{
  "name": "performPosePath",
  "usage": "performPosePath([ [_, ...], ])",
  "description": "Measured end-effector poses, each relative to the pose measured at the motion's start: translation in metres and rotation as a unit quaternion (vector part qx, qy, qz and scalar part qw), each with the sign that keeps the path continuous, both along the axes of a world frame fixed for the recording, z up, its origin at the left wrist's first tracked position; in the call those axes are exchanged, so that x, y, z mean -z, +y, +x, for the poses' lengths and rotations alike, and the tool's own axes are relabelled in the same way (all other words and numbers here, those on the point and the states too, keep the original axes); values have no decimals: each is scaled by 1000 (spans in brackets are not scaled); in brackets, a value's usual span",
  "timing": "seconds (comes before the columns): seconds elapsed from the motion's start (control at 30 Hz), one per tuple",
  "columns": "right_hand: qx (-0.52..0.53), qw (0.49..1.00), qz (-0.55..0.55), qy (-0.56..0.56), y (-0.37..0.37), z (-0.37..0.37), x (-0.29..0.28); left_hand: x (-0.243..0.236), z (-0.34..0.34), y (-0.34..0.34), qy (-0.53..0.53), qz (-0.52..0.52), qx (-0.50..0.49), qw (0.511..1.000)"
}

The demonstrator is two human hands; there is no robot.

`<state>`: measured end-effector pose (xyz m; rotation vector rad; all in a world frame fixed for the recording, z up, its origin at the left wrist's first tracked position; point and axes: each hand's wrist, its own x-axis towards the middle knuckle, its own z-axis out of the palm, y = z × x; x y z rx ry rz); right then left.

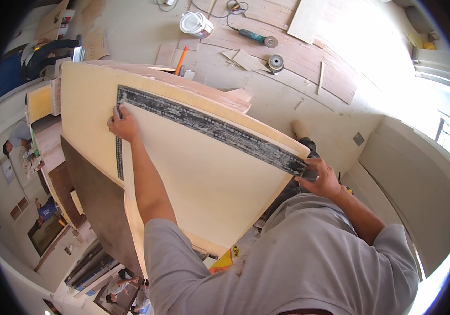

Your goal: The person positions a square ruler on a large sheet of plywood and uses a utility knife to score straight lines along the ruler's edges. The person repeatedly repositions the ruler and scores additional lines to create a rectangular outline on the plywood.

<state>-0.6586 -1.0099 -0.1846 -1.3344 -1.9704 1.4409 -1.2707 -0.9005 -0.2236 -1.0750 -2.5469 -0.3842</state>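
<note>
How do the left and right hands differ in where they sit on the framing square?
The left hand presses at the corner of the framing square, arm stretched far forward. The right hand holds the tip of the long blade at the pale board edge, arm bent and closer. Both rest on the square.

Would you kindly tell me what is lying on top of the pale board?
A dark metal framing square lies flat on the pale board. The left hand presses its corner, the right hand its far end. The surface beneath it is hidden.
</note>
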Motion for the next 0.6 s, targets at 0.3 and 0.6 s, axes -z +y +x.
performPosePath([
  [0.3, -1, 1000, 8, -13, -2, 0, 3, 0, 4, -2, 29, -14, -9, 999],
  [0.6, -11, 1000, 24, -12, -6, 3, 9, -3, 9, -2, 34, 17, -2, 999],
])
